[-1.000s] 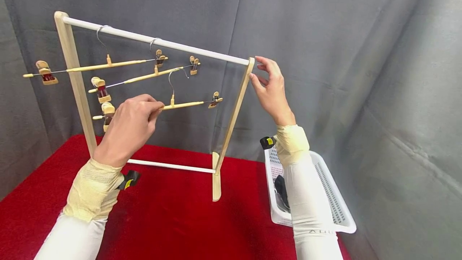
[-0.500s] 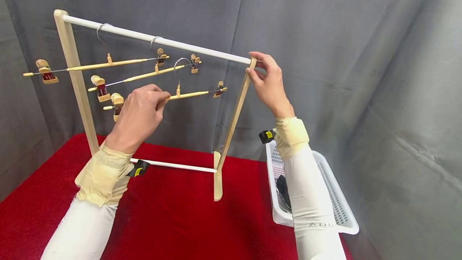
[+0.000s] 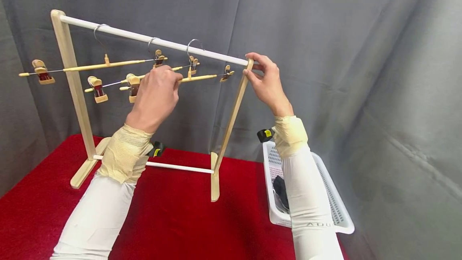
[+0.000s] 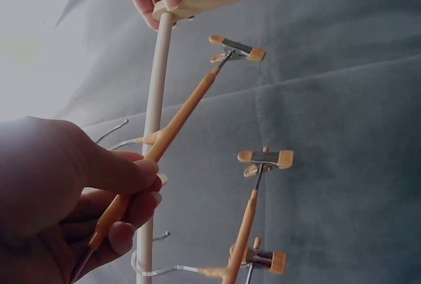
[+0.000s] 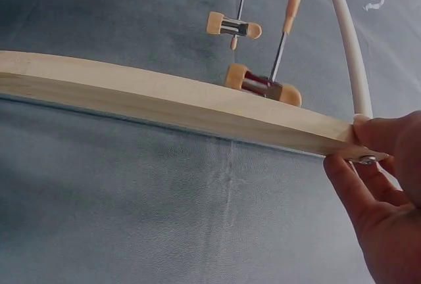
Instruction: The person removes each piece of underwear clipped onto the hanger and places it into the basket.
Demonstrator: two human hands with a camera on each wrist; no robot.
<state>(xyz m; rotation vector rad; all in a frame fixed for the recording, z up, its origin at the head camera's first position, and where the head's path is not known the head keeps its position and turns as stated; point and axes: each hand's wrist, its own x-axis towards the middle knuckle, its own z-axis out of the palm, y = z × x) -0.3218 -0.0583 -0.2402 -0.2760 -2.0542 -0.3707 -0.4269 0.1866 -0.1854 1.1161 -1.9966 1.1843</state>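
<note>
My left hand pinches the yellow bar of a clip hanger between thumb and fingers, left of its neck. Its metal hook is at the height of the white rail and overlaps it in the head view. In the left wrist view the hanger slants across the rail. My right hand grips the top of the rack's wooden right post, thumb on one side and fingers on the other. The right wrist view shows this post close up.
Two more clip hangers hang from the rail, one at the left and one nearer the middle. A white perforated basket with dark items stands at right. Red cloth lies under the rack; grey curtains hang behind.
My left hand has raised the hanger up and to the right, from below the rail until its hook is level with it. My right hand has closed round the post's top.
</note>
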